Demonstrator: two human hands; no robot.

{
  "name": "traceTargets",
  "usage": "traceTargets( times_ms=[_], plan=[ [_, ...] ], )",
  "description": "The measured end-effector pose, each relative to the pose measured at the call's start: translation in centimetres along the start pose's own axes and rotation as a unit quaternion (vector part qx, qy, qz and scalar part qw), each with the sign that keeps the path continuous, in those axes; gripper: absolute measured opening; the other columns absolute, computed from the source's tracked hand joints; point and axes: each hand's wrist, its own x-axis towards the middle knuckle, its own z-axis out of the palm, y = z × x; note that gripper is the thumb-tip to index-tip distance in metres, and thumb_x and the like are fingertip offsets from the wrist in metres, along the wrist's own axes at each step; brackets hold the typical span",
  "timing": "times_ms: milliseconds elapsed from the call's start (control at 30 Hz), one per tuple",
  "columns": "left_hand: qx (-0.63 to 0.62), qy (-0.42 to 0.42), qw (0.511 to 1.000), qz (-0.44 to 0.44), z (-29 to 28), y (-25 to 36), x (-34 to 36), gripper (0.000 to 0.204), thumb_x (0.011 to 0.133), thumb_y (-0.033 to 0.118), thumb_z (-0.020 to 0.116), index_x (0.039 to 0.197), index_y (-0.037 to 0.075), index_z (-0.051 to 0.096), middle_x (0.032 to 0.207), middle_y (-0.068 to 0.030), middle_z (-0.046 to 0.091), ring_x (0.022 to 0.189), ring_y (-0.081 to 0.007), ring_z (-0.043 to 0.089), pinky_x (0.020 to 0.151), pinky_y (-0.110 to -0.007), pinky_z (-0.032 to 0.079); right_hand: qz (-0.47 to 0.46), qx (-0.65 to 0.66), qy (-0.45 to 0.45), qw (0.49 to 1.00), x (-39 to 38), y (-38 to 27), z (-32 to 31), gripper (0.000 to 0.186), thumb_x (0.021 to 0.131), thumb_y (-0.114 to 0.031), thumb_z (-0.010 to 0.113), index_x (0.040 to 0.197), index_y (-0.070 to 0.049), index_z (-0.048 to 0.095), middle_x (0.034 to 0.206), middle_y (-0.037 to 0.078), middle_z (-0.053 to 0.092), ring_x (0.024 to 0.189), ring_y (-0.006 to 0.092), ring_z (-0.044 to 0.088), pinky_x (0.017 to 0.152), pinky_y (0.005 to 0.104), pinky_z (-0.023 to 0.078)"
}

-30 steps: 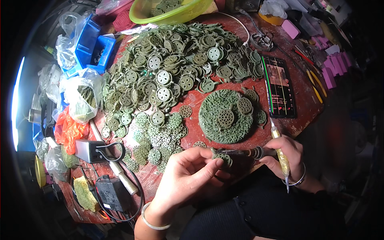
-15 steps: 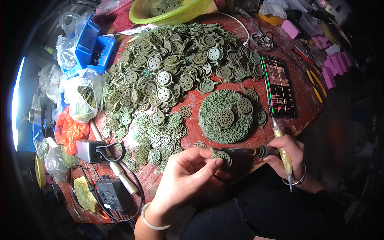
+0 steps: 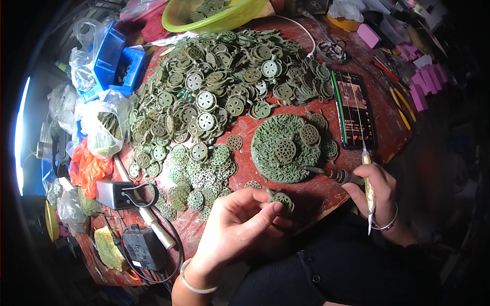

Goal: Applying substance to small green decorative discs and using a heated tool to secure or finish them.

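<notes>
My left hand (image 3: pixel 240 229) is closed on a green openwork medallion (image 3: pixel 283 204) with a small loop, pinched between thumb and fingers. My right hand (image 3: pixel 377 196) grips a dark hot-iron type tool (image 3: pixel 339 176), its tip at the lower right of a round green textured pad (image 3: pixel 273 168), and also a slim gold-coloured pen-like tool (image 3: pixel 368 186). Two medallions (image 3: pixel 285 151) lie on the pad, one overlapping its right side. Loose openwork discs (image 3: pixel 204 181) are spread just left of my hands, in front of a large heap of similar green-bronze medallions (image 3: pixel 219 71).
Around these are a yellow-green basin (image 3: pixel 173 20), blue bins (image 3: pixel 102 61), plastic bags (image 3: pixel 87 163), a grey box (image 3: pixel 104 194), a black cabled device (image 3: pixel 143 250), a sponge (image 3: pixel 107 245), a phone (image 3: pixel 352 109), pliers (image 3: pixel 400 107) and pink blocks (image 3: pixel 423 84) on the red table (image 3: pixel 240 168).
My right hand has moved up and slightly right, taking the iron's tip away from the medallion in my left hand toward the pad. My left hand has stayed almost still.
</notes>
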Motion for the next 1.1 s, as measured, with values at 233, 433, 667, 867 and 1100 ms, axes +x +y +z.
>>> traceTargets(
  times_ms=[233,433,667,867,1100],
  plan=[
    [0.008,0.003,1.0,-0.002,0.0,0.1,0.0,0.008,0.092,0.007,0.064,0.094,0.0,0.064,0.087,-0.009,0.07,0.074,-0.017,0.07,0.061,-0.025,0.056,-0.004,0.017,0.003,1.0,-0.2,0.2,0.0,0.028,0.074,-0.011,0.082,0.086,-0.003,0.059,0.071,0.008,0.059,0.06,0.0232,0.059,0.054,0.0331,0.047],
    [-0.001,0.005,1.0,-0.005,0.0,0.0,0.0,0.007,0.092,0.007,0.064,0.094,0.0,0.064,0.087,-0.0091,0.07,0.075,-0.0171,0.07,0.061,-0.025,0.056,0.006,0.107,-0.005,0.994,-0.6,-0.1,0.6,0.031,0.08,-0.026,0.08,0.086,-0.003,0.06,0.069,0.007,0.06,0.057,0.0203,0.06,0.054,0.0314,0.047],
    [0.005,-0.001,1.0,-0.009,-0.4,0.0,0.2,0.007,0.092,0.005,0.064,0.095,0.0,0.063,0.088,-0.011,0.07,0.075,-0.0206,0.071,0.061,-0.027,0.057,-0.032,0.125,-0.026,0.991,-0.1,-0.5,0.7,0.03,0.08,-0.025,0.08,0.088,-0.003,0.061,0.07,0.006,0.062,0.059,0.0203,0.061,0.054,0.031,0.048],
    [-0.086,-0.04,0.995,-0.004,-1.6,-0.5,0.5,0.011,0.094,0.002,0.059,0.105,-0.001,0.059,0.097,-0.0124,0.068,0.088,-0.0252,0.07,0.07,-0.032,0.059,-0.039,0.131,-0.026,0.99,-0.4,0.0,0.7,0.03,0.081,-0.026,0.079,0.089,-0.003,0.061,0.07,0.007,0.063,0.058,0.0204,0.061,0.055,0.0307,0.048],
    [-0.109,-0.029,0.993,0.03,-1.4,-0.5,0.7,0.012,0.095,0.001,0.059,0.106,-0.002,0.059,0.101,-0.0139,0.068,0.089,-0.0259,0.07,0.073,-0.033,0.059,-0.036,0.117,-0.022,0.992,-0.2,-0.2,0.7,0.03,0.079,-0.022,0.081,0.089,-0.003,0.06,0.07,0.007,0.063,0.059,0.0206,0.061,0.055,0.0306,0.048]
  ],
)
